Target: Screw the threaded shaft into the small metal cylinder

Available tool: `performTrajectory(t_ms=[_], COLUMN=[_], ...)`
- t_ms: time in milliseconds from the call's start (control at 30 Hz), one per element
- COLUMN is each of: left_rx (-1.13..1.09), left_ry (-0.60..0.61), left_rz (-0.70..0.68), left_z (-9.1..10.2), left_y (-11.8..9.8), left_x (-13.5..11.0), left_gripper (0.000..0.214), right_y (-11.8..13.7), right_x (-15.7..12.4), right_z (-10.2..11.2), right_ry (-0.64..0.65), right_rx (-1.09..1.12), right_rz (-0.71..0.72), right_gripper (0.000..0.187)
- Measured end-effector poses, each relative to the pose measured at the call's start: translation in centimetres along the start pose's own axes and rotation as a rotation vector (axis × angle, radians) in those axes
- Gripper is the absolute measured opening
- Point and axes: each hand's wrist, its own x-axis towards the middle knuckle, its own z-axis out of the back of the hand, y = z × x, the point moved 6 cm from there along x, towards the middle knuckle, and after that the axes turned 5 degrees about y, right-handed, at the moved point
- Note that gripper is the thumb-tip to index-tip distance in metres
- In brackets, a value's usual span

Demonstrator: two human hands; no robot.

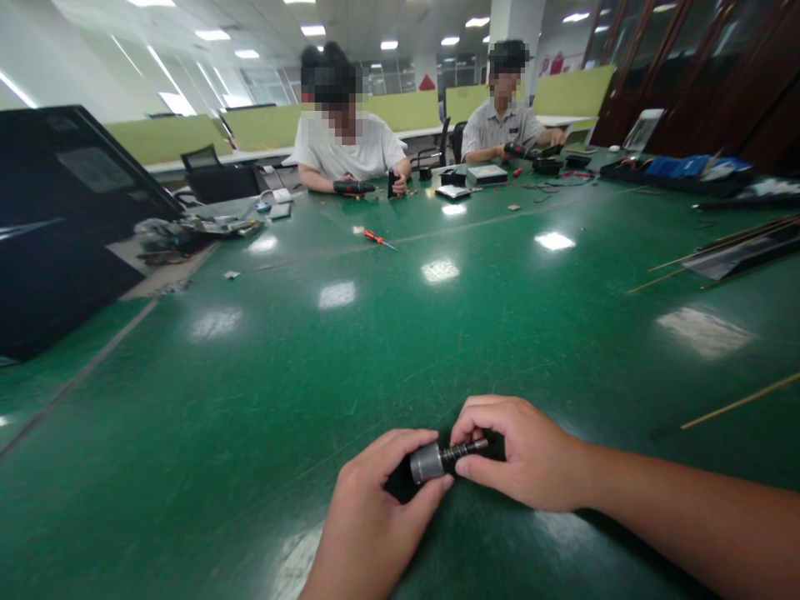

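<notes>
Left hand: The left hand [391, 492], at the bottom centre of the frame, is gripping the grey cylinder [426, 464] between thumb and fingers, nearly closed around it.
Grey cylinder: It is lying on its side in that grasp, low in the frame and just right of centre, its spring-wrapped shaft [463, 451] pointing right and slightly upward.
Right hand: The right hand [509, 446] is curving thumb and bent fingers about the shaft, partly open; whether it is pinching firmly, one cannot tell.
Green tabletop: The green tabletop [400, 350] is spreading beneath both hands and reflecting ceiling lights.
Orange screwdriver: The orange screwdriver [375, 238] is lying at upper centre.
Yellow rod: The yellow rod [741, 402] is resting at the right edge.
Far side: A person in white [350, 142] and a person in stripes [497, 129] are handling dark tools.
</notes>
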Motion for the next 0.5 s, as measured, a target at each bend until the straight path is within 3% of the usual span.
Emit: performTrajectory(t_ms=[500], left_rx=[0.028], left_ry=[0.088], left_rz=[0.005], left_z=[-0.50], left_y=[-0.02], left_x=[0.12], left_gripper=[0.033], right_y=[-0.12], right_x=[0.00], right_z=[-0.30], right_ry=[0.017], right_rx=[0.037], right_rz=[-0.009], right_gripper=[0.005])
